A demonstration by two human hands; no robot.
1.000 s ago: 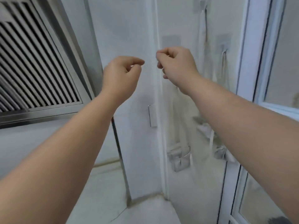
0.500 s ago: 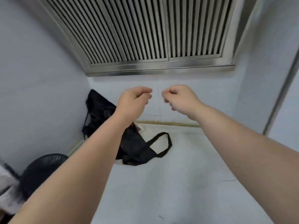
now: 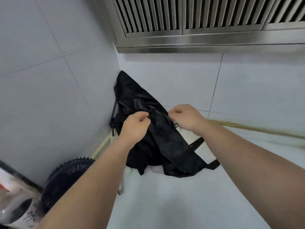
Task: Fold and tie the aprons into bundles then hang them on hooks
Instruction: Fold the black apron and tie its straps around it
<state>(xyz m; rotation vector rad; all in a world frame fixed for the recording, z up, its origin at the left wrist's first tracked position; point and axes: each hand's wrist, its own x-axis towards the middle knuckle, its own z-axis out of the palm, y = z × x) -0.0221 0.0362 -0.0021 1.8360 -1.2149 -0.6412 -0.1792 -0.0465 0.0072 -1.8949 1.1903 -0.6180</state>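
We see the black apron [image 3: 158,142] heaped in the corner where the tiled wall [image 3: 49,80] meets the white surface [image 3: 181,204], its top leaning on the wall and a strap loop [image 3: 197,143] trailing out to the right. The left hand [image 3: 135,128] and right hand [image 3: 186,119] sit over the upper folds, near each other; the fingers of each are curled together at the cloth, but we cannot tell whether they pinch it. A metal louvred vent [image 3: 198,14] hangs above; a black fan [image 3: 66,176] stands lower left.
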